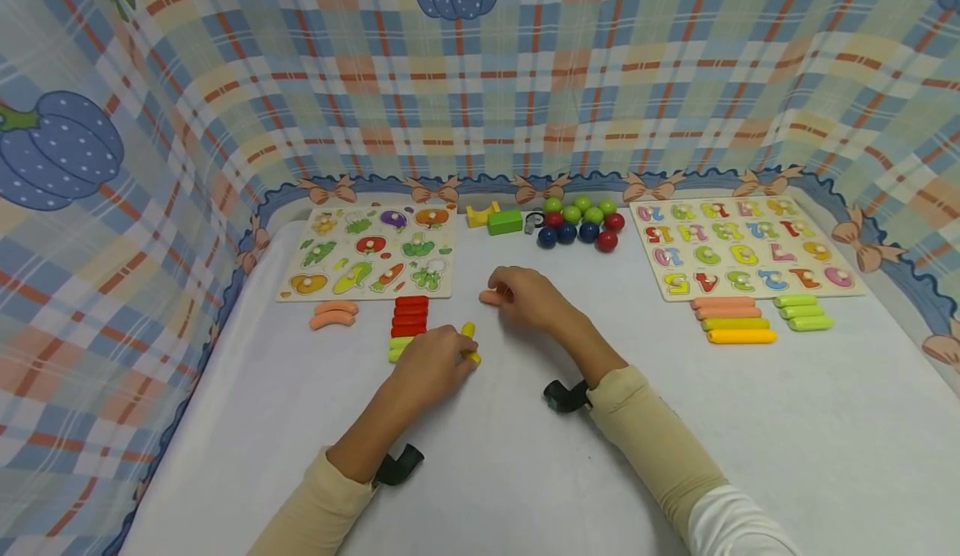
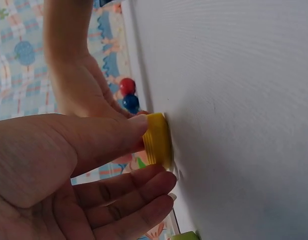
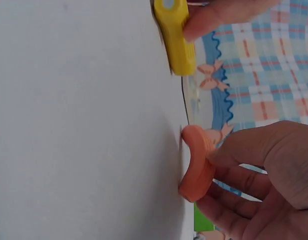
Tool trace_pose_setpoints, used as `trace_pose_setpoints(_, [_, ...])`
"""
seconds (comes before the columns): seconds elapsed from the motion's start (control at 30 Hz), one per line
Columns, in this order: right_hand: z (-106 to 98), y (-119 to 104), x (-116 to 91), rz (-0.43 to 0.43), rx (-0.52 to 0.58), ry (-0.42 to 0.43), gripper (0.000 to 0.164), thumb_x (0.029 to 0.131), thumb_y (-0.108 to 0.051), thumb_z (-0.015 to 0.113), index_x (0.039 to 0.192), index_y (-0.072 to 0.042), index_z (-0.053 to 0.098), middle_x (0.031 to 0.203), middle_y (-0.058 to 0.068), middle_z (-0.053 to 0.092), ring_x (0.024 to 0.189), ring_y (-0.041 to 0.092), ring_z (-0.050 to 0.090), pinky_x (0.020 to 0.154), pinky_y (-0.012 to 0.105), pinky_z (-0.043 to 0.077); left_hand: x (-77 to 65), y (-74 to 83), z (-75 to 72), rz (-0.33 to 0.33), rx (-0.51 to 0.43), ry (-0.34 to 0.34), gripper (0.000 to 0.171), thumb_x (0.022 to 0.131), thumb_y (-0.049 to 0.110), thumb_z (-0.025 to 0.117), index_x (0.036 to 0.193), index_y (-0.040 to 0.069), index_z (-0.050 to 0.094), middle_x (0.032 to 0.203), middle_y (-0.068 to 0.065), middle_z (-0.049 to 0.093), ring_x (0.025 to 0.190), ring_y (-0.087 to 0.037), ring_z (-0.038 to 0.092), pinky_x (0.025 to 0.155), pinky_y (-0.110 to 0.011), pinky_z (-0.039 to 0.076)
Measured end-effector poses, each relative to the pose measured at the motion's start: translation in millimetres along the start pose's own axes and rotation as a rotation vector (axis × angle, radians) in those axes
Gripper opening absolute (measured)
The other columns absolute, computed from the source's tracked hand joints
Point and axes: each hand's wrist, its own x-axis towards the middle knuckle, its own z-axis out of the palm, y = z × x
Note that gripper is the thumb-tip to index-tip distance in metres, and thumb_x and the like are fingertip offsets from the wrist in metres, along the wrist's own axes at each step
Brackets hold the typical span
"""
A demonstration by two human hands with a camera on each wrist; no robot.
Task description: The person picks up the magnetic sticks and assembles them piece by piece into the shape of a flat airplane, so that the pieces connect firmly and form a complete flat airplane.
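Note:
My left hand (image 1: 431, 363) pinches a yellow ridged clay stick (image 2: 159, 142) between thumb and fingers, low over the white table. In the right wrist view this stick shows a pale oval spot at one end. Farther forward and to the right, my right hand (image 1: 531, 299) pinches a curved orange clay stick (image 3: 198, 165) by its side, with its ends at or close to the tabletop. Red clay sticks (image 1: 409, 316) lie in a column beside my left hand. Below them are green sticks (image 1: 400, 343), partly hidden by that hand.
Two curved orange sticks (image 1: 333, 314) lie at the left. Orange and yellow sticks (image 1: 738, 323) and green sticks (image 1: 802, 312) lie at the right. A vegetable puzzle board (image 1: 337, 243), a green block (image 1: 505, 222), coloured balls (image 1: 577, 222) and a number puzzle board (image 1: 738, 243) line the back.

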Motion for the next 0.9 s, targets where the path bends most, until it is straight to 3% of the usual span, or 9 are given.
trace_pose_setpoints(0.17, [-0.3, 5.4, 1.6, -0.039, -0.1, 0.067, 0.021, 0.083, -0.029, 0.064, 0.094, -0.011, 0.068, 0.083, 0.0, 0.063, 0.079, 0.018, 0.053, 0.074, 0.033, 0.045, -2.0, -1.1, 2.6, 0.024, 0.06, 0.003, 0.031, 0.077, 0.024, 0.072, 0.106, 0.015, 0.069, 0.099, -0.004, 0.056, 0.085, -0.015, 0.053, 0.072, -0.026, 0.047])
trace_pose_setpoints(0.37, [2.6, 12.5, 2.4, -0.013, -0.227, 0.069, 0.023, 0.082, -0.03, 0.066, 0.095, -0.012, 0.071, 0.087, 0.003, 0.059, 0.08, 0.019, 0.052, 0.074, 0.033, 0.045, -4.6, 0.7, 2.7, 0.045, 0.138, -0.071, 0.042, 0.079, 0.03, 0.069, 0.117, 0.016, 0.062, 0.119, -0.008, 0.051, 0.098, -0.022, 0.052, 0.077, -0.033, 0.048])
trace_pose_setpoints(0.5, [2.1, 15.5, 2.9, -0.105, -0.131, 0.021, 0.02, 0.079, -0.025, 0.07, 0.094, -0.011, 0.072, 0.086, 0.001, 0.062, 0.08, 0.016, 0.054, 0.075, 0.03, 0.045, -5.5, 1.7, -0.1, 0.06, 0.16, -0.069, 0.041, 0.081, 0.023, 0.068, 0.12, 0.015, 0.06, 0.118, -0.008, 0.053, 0.097, -0.022, 0.055, 0.077, -0.034, 0.048])
trace_pose_setpoints(0.63, [0.9, 14.5, 3.8, -0.214, 0.017, -0.088, 0.018, 0.079, -0.021, 0.07, 0.094, -0.01, 0.072, 0.085, -0.001, 0.063, 0.081, 0.012, 0.055, 0.075, 0.027, 0.045, -4.8, 0.5, -2.4, 0.074, 0.178, -0.032, 0.038, 0.08, 0.014, 0.068, 0.118, 0.016, 0.062, 0.111, -0.007, 0.058, 0.091, -0.02, 0.058, 0.073, -0.031, 0.05])
trace_pose_setpoints(0.73, [0.1, 12.9, 3.4, -0.225, 0.085, -0.146, 0.019, 0.08, -0.022, 0.069, 0.095, -0.011, 0.072, 0.086, -0.003, 0.063, 0.081, 0.011, 0.054, 0.075, 0.027, 0.045, -3.6, 0.0, -2.8, 0.079, 0.181, -0.008, 0.037, 0.079, 0.013, 0.07, 0.115, 0.016, 0.064, 0.107, -0.006, 0.059, 0.087, -0.02, 0.058, 0.07, -0.03, 0.05])
trace_pose_setpoints(0.9, [1.3, 12.0, 2.1, -0.232, 0.107, -0.161, 0.018, 0.082, -0.021, 0.067, 0.096, -0.01, 0.071, 0.087, -0.003, 0.062, 0.081, 0.01, 0.054, 0.074, 0.027, 0.044, -1.8, 2.0, -1.2, 0.07, 0.175, 0.01, 0.038, 0.077, 0.016, 0.072, 0.114, 0.017, 0.065, 0.102, -0.005, 0.06, 0.081, -0.018, 0.057, 0.066, -0.026, 0.049])
